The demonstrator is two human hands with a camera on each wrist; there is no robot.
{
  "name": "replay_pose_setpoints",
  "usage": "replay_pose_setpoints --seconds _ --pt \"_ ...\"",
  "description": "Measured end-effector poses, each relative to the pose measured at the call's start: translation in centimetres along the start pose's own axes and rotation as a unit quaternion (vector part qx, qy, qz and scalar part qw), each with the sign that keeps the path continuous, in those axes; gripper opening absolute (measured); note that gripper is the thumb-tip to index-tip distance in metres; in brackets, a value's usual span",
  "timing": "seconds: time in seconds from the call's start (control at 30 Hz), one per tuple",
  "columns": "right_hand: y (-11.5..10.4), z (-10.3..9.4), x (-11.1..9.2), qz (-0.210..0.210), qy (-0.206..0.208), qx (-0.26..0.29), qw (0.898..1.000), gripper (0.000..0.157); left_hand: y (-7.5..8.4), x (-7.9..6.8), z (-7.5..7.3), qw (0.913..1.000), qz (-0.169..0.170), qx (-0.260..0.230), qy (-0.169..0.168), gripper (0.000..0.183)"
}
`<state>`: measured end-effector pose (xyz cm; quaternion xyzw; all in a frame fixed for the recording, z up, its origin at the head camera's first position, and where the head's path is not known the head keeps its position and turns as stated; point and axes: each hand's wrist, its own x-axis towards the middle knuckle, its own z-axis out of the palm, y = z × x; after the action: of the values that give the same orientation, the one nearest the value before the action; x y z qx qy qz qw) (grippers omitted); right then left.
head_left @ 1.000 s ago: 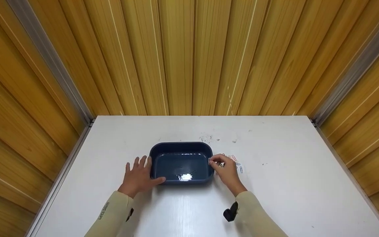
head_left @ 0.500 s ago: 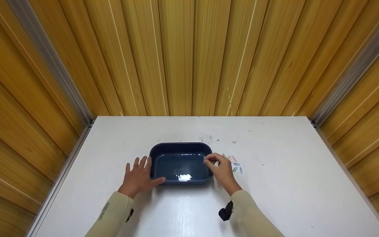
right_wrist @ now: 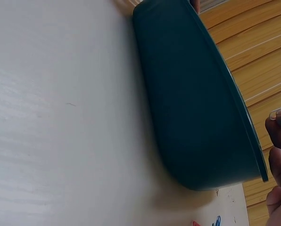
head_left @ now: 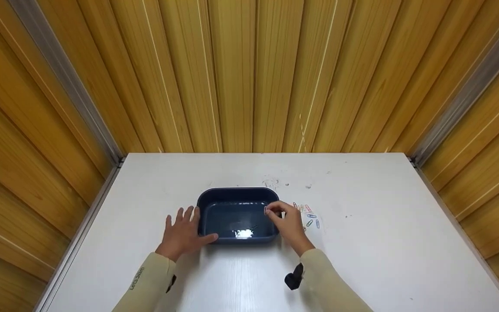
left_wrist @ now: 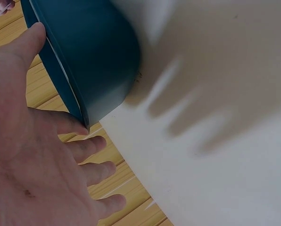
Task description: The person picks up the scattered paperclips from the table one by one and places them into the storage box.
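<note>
One paper clip (head_left: 266, 211) between right fingers (head_left: 275, 208)

A dark blue rectangular plastic tray (head_left: 237, 215) was set on the white table (head_left: 362, 251), a little left of the middle and nearer the front edge than the back. The left hand (head_left: 183, 234) was laid flat on the table against the tray's left side, thumb at the front left corner. The right hand (head_left: 287, 223) was held above the tray's right rim, its fingertips over the inside. A small cluster of coloured paper clips (head_left: 309, 215) was scattered on the table just right of the tray, behind and beside the right hand. The wood-panelled wall (head_left: 249, 73) was placed behind the table.
</note>
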<state>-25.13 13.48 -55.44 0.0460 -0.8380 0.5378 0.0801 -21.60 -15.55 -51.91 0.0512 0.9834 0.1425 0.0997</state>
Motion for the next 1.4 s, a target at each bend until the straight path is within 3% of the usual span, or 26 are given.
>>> replay_pose_setpoints --seconds 0.4,0.77,1.23,1.4 --pt "-0.1 0.3 0.1 -0.013 0.013 -0.02 1.0 0.006 0.1 -0.1 0.0 0.9999 0.002 0.002 0.011 0.102" --pt "0.3 -0.2 0.2 -0.023 0.028 -0.012 0.999 0.012 0.3 0.0 -0.2 0.9999 -0.005 0.011 -0.004 0.103" --pt "1.1 -1.9 0.1 -0.009 0.042 0.016 0.999 0.017 0.3 -0.1 -0.3 1.0 0.001 0.007 -0.007 0.102" --pt "1.4 -2.5 0.0 -0.019 0.048 -0.001 0.999 0.017 0.3 -0.1 -0.4 0.9999 0.001 0.006 -0.008 0.102"
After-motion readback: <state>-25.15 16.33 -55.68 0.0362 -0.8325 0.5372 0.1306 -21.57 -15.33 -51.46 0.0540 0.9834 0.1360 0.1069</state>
